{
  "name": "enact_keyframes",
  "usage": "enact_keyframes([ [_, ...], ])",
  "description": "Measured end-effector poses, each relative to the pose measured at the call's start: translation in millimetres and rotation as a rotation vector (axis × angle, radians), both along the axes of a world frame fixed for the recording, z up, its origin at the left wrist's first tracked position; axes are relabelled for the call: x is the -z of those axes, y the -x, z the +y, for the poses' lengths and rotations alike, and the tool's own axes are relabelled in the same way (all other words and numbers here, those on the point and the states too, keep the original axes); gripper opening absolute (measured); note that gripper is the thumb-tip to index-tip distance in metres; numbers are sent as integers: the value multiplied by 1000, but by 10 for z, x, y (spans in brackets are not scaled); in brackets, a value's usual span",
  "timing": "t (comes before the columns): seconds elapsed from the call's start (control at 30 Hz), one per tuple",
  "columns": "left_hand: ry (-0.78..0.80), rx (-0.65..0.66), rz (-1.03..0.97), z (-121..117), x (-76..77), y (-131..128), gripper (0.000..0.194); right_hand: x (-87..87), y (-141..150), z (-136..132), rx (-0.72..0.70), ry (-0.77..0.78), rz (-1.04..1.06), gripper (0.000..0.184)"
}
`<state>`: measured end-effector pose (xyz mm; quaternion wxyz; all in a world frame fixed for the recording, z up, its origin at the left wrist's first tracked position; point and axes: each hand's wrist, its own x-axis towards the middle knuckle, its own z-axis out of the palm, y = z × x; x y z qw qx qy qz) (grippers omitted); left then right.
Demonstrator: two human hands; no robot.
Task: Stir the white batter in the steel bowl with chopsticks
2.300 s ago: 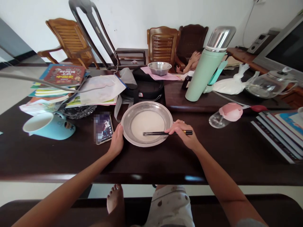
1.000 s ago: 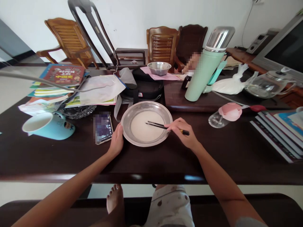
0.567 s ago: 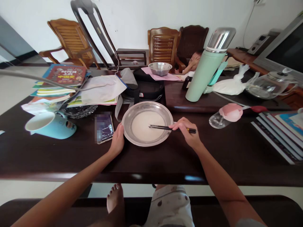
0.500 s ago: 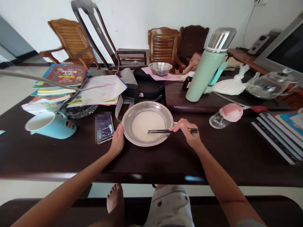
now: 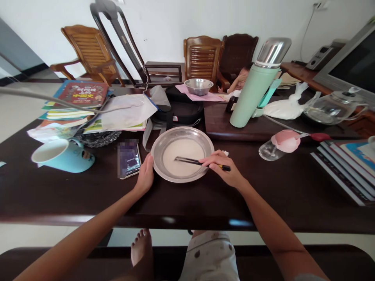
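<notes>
Chopsticks swung left, in r. hand.

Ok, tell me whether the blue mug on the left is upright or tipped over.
Tipped over. The blue mug lies on its side on the table, its white mouth facing the camera's left, handle uppermost.

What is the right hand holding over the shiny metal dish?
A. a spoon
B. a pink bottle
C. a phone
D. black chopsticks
D. The right hand holds black chopsticks, whose tips reach into the white liquid in the metal dish, while the left hand rests against the dish's rim.
</notes>
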<state>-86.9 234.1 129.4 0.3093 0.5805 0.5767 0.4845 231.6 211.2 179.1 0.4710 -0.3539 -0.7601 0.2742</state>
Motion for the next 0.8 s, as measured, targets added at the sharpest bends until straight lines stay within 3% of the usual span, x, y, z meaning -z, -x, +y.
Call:
enact_keyframes([
  [0.17, 9, 7, 14, 2, 7, 8, 80, 2, -53, 11, 157, -19, 89, 43],
  [0.27, 9, 12, 18, 0, 1, 9, 79, 1, -30, 2, 60, 10, 86, 43],
  [0.37, 8, 8, 21, -2, -4, 6, 80, -1, 5, 4, -16, -5, -27, 30],
  [0.53, 14, 13, 8, -1, 7, 3, 80, -3, -66, 22, 164, -25, 92, 44],
  [0.6, 10, 12, 8, -1, 9, 1, 80, -4, -62, 17, 132, -2, 106, 47],
  [0.7, 5, 12, 8, -1, 5, 0, 82, -5, -8, 10, 13, 30, 0, 38],
  [0.8, 12, 12, 11, -2, 1, 3, 81, -4, -8, 15, 73, 1, -25, 34],
])
